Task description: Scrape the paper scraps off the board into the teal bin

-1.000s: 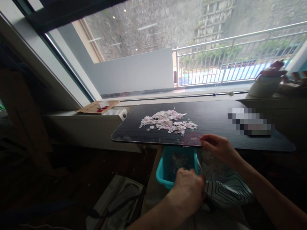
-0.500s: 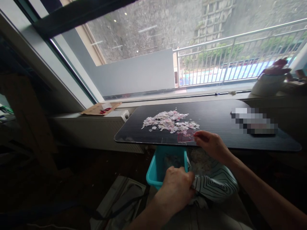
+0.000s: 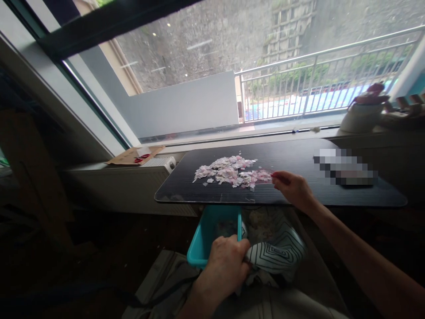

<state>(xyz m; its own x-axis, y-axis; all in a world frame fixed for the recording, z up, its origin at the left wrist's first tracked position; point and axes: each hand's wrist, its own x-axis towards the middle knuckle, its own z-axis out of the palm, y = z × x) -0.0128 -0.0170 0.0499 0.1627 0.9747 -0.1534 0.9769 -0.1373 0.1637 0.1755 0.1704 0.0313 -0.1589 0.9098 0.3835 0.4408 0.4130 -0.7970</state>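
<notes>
The right hand (image 3: 294, 188) pinches a pink protractor (image 3: 264, 177) at the right edge of the paper scraps (image 3: 229, 170) on the table (image 3: 292, 157); the left hand (image 3: 226, 261) grips the blue bin (image 3: 203, 241) below, beside striped cloth (image 3: 277, 255).

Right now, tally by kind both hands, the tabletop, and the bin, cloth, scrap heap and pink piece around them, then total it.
Hands: 2 (left hand, right hand)
Dark tabletop: 1
Teal bin: 1
Line-patterned cloth: 1
Paper-scrap heap: 1, single scraps too many to count
Pink see-through piece: 1
Total: 7
</notes>
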